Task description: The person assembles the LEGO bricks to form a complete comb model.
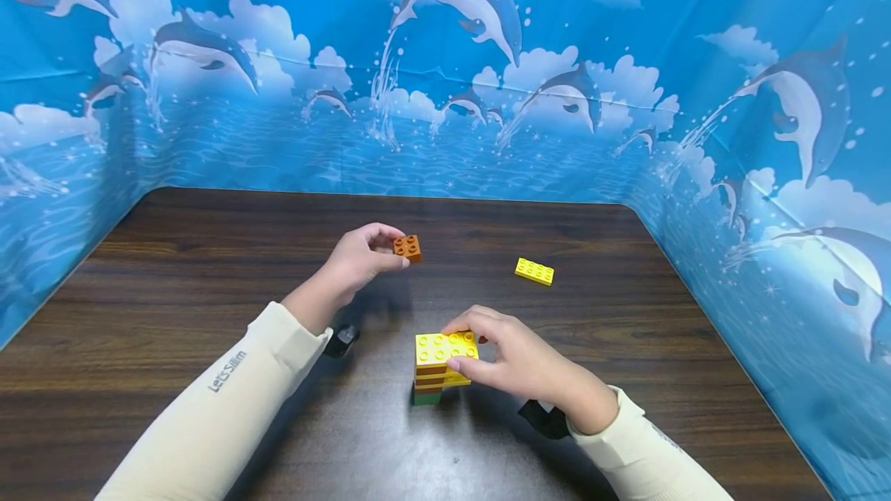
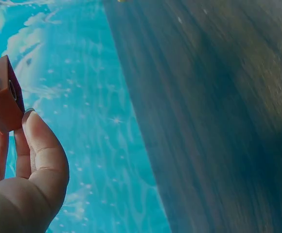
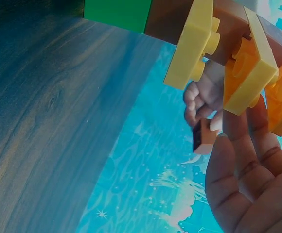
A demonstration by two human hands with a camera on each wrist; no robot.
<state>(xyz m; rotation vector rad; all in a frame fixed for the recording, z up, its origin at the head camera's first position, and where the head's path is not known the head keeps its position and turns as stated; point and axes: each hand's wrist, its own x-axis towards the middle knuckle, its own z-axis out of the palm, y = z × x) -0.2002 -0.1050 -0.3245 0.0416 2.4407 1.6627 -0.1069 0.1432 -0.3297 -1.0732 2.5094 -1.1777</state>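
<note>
My left hand pinches a small brown 2x2 toy brick between thumb and fingers, raised over the table. In the left wrist view the brown brick shows its smooth sides. Nearer to me stands a tower of a green brick at the bottom, then brown bricks and yellow plates in turn. The yellow plates jut out to the right. At the top yellow plate, my right hand grips the right end, thumb on the near side, fingers on the far side.
A loose yellow brick lies flat on the dark wooden table, beyond the right hand. A blue curtain printed with dolphins encloses the table's back and sides.
</note>
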